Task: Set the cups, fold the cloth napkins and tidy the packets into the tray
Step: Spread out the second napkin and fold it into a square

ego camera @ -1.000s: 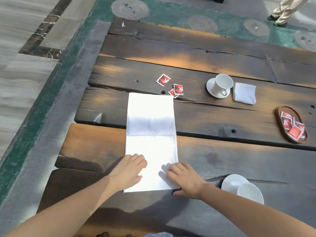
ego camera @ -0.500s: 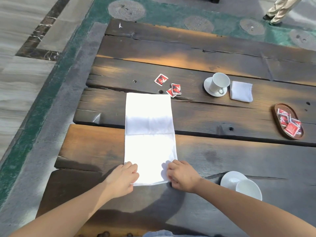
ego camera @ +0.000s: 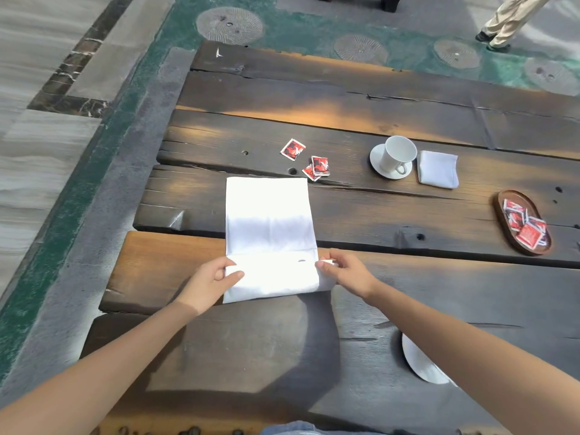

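A long white cloth napkin (ego camera: pixel 269 215) lies on the dark wooden table (ego camera: pixel 392 208), its near end lifted and curled over towards the far end. My left hand (ego camera: pixel 210 282) pinches the near left corner and my right hand (ego camera: pixel 343 271) pinches the near right corner. Three red packets (ego camera: pixel 310 160) lie loose just beyond the napkin. A white cup on a saucer (ego camera: pixel 394 157) stands farther right, with a folded white napkin (ego camera: pixel 437 168) beside it. An oval wooden tray (ego camera: pixel 502 202) at the right holds several red packets. Another saucer (ego camera: pixel 420 364) shows partly under my right forearm.
The table's left edge drops to a grey and green paved floor (ego camera: pixel 94 183). A person's legs (ego camera: pixel 505 23) stand at the far right beyond the table. Bare planks stretch across the far side of the table.
Both hands went from pressing flat on the napkin's near end to pinching its corners, and have lifted and carried that end away from me over the napkin.
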Demonstrator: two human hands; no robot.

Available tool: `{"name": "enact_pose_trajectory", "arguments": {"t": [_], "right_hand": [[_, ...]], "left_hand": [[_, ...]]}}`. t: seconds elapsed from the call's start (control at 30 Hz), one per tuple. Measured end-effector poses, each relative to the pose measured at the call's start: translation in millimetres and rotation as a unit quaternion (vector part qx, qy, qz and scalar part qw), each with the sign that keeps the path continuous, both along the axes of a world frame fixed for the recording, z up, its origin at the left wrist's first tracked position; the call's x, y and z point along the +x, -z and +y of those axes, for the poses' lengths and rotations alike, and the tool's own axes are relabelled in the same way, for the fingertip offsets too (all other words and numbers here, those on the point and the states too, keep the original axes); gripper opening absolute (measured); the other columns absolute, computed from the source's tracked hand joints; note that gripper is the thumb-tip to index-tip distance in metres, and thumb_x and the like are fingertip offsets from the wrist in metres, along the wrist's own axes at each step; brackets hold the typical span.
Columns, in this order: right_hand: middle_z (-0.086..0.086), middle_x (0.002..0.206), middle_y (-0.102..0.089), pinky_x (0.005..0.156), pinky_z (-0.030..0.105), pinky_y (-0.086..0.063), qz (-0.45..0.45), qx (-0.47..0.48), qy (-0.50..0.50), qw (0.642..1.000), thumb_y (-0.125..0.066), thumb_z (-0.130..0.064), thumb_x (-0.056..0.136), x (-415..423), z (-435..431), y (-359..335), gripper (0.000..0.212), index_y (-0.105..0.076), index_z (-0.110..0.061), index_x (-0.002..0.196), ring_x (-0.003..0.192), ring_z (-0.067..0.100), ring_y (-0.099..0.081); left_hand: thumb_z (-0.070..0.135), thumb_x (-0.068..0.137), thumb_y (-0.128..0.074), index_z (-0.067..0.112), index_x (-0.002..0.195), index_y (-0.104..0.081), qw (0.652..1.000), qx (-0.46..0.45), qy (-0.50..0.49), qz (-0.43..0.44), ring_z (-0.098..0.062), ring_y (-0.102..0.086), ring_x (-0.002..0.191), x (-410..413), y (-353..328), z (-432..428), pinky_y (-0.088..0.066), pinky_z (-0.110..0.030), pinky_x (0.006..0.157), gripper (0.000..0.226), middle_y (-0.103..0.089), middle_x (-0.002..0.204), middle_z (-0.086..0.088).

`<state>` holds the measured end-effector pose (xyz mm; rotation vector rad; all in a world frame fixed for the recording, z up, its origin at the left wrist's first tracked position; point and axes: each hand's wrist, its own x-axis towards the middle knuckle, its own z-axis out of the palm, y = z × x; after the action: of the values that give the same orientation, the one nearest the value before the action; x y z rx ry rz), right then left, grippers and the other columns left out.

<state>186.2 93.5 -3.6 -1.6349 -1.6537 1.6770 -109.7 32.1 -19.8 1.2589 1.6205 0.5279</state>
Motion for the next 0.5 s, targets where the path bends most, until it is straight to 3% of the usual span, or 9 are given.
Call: {"name": "enact_pose_trajectory", "arguments": {"t": [0.07,0.13,0.2,0.23,0.3,0.37,0.43,0.5], "right_hand": [[0.004,0.080,-0.055,0.070,0.032,-0.040,0.033,-0.013,0.029,0.999,-0.056,-0.020,0.095,0.2,4.2,-4.2,0.022,-0.056,-0.019,0.074,0.078,0.017,-0.048],[0.009,0.082,-0.056,0.070,0.036,-0.041,0.056,-0.017,0.057,0.997,-0.055,-0.020,0.095,-0.9,6.7,-7.2,0.019,-0.059,-0.016,0.077,0.079,0.022,-0.048],[0.011,0.085,-0.059,0.072,0.037,-0.040,0.071,-0.019,0.051,0.996,-0.060,-0.018,0.093,-0.2,7.8,-9.7,0.013,-0.062,-0.012,0.081,0.081,0.022,-0.050],[0.009,0.087,-0.061,0.073,0.035,-0.041,0.071,-0.021,0.026,0.997,-0.064,-0.016,0.089,1.8,7.9,-9.8,0.009,-0.064,-0.010,0.084,0.081,0.019,-0.053],[0.005,0.084,-0.064,0.071,0.027,-0.044,0.047,-0.031,-0.053,0.997,-0.071,-0.012,0.083,6.9,6.6,-9.6,0.010,-0.065,-0.004,0.085,0.075,0.010,-0.057],[0.005,0.072,-0.056,0.058,0.021,-0.041,0.001,-0.069,-0.118,0.991,-0.073,-0.012,0.082,11.0,3.3,-10.3,0.012,-0.063,-0.007,0.077,0.062,0.008,-0.050],[0.002,0.067,-0.051,0.050,0.017,-0.039,-0.023,-0.121,-0.157,0.980,-0.073,-0.015,0.083,14.1,0.2,-12.1,0.017,-0.061,-0.016,0.070,0.058,0.008,-0.045],[-0.006,0.066,-0.057,0.051,0.016,-0.043,-0.028,-0.179,-0.184,0.966,-0.072,-0.019,0.084,15.7,-2.3,-14.6,0.018,-0.062,-0.021,0.069,0.060,0.006,-0.053]], "left_hand": [[0.031,0.082,-0.070,0.027,0.102,-0.066,0.998,-0.029,-0.008,-0.058,-0.005,-0.068,0.085,-2.5,-2.0,2.3,-0.048,-0.025,0.076,0.021,-0.074,0.090,0.013],[0.028,0.080,-0.073,0.016,0.098,-0.070,0.996,-0.040,0.004,-0.074,-0.007,-0.069,0.083,-3.6,-1.6,2.5,-0.049,-0.026,0.076,0.022,-0.075,0.092,0.012],[0.033,0.081,-0.070,-0.006,0.096,-0.065,0.997,-0.039,0.004,-0.073,-0.016,-0.057,0.072,-5.2,0.4,1.6,-0.042,-0.028,0.072,0.042,-0.067,0.083,0.000],[0.036,0.082,-0.069,-0.008,0.095,-0.063,0.997,-0.043,0.003,-0.071,-0.015,-0.050,0.070,-5.9,0.6,0.1,-0.039,-0.028,0.069,0.046,-0.060,0.077,-0.005],[0.039,0.083,-0.066,-0.003,0.088,-0.066,0.996,-0.062,0.007,-0.062,-0.015,-0.042,0.065,-6.3,0.9,-3.8,-0.035,-0.027,0.064,0.042,-0.051,0.067,-0.004],[0.039,0.085,-0.064,0.007,0.073,-0.058,0.992,-0.110,0.039,-0.049,-0.016,-0.039,0.062,-3.3,-3.4,-8.3,-0.040,-0.029,0.063,0.035,-0.043,0.062,0.000],[0.040,0.087,-0.061,0.011,0.077,-0.053,0.979,-0.178,0.082,-0.050,-0.019,-0.053,0.071,1.1,-7.9,-12.7,-0.050,-0.023,0.073,0.032,-0.052,0.073,0.001],[0.044,0.089,-0.055,0.008,0.087,-0.064,0.962,-0.239,0.126,-0.044,-0.009,-0.067,0.090,3.0,-13.8,-14.9,-0.053,-0.018,0.078,0.037,-0.068,0.100,0.010]]}}
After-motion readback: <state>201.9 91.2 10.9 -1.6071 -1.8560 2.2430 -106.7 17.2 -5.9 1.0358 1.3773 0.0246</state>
